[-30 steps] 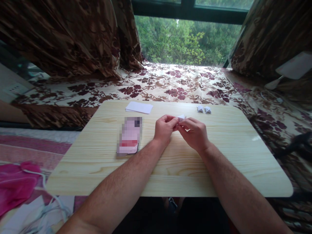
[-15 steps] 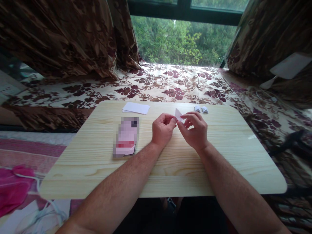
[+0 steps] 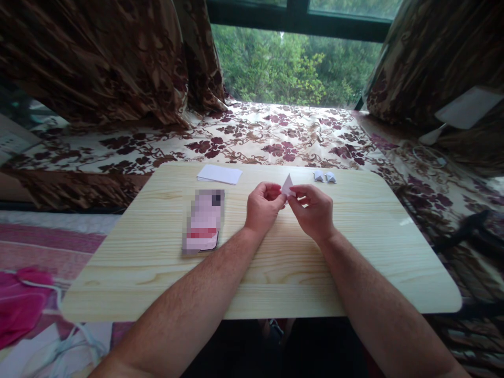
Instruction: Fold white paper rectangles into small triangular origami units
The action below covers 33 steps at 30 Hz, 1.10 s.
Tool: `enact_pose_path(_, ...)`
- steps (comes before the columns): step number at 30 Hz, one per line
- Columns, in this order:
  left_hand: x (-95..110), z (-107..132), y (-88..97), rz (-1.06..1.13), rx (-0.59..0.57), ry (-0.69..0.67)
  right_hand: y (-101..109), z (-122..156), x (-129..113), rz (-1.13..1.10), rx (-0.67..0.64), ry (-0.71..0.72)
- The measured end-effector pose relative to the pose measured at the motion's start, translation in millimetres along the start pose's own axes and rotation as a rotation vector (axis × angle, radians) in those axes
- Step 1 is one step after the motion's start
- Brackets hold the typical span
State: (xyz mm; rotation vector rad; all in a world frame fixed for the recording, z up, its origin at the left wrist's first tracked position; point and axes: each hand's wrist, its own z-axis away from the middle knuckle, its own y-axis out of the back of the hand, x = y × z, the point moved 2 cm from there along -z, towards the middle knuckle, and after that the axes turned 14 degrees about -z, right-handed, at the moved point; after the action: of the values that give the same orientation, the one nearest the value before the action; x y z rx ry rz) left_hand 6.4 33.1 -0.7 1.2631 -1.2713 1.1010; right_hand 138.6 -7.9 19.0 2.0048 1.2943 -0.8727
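A small folded piece of white paper (image 3: 288,185) with a pointed top is held up above the table between my two hands. My left hand (image 3: 264,206) pinches its lower left edge between thumb and fingers. On the other side, my right hand (image 3: 314,208) grips the lower right edge with thumb and forefinger. The fingertips cover the bottom of the paper, so its lower folds are hard to make out. Beyond my right hand, two small folded paper pieces (image 3: 325,177) sit side by side near the far edge.
A stack of white paper sheets (image 3: 220,174) lies at the table's far left. A pink phone (image 3: 202,223), partly pixelated, rests left of my left forearm. The pale wooden table (image 3: 394,262) has rounded corners. Behind it stretches a floral-covered ledge (image 3: 275,131) below a window.
My right fingers have closed in on the paper's lower right edge. The paper has turned slightly, its tip now more upright. The left hand has barely shifted.
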Motion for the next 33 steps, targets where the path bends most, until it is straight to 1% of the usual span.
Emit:
enact_pose_path(4, -0.5, 1.4, 2.3, -0.134, 0.011, -0.015, -0.6, -0.3, 1.2, 0.009, 0.0, 0.012)
enact_pose_path(6, -0.3, 1.9, 2.6, -0.14, 0.012, -0.017, -0.4, -0.3, 1.1, 0.016, 0.001, 0.023)
enact_pose_path(9, 0.6, 2.1, 1.3, -0.072, -0.007, 0.025, 0.7, -0.4, -0.9, 0.025, -0.004, 0.042)
enact_pose_path(14, 2.3, 2.7, -1.9, 0.065, -0.048, 0.132, 2.1, -0.5, -5.7, 0.032, -0.064, 0.072)
enact_pose_path(18, 3.2, 3.3, -2.2, 0.118, -0.063, 0.15, 1.8, 0.1, -5.9, 0.041, -0.079, 0.081)
enact_pose_path(23, 4.2, 2.8, -0.3, 0.166, -0.088, 0.171, 0.6, 0.8, -6.2, 0.037, -0.14, 0.08)
enact_pose_path(29, 1.8, 1.5, 0.8, 0.147, -0.071, 0.13, -1.3, 2.0, -5.9, 0.03, -0.194, 0.072)
enact_pose_path(33, 1.2, 0.0, 1.0, 0.102, -0.031, 0.05, -2.6, 2.4, -7.3, 0.022, -0.204, 0.078)
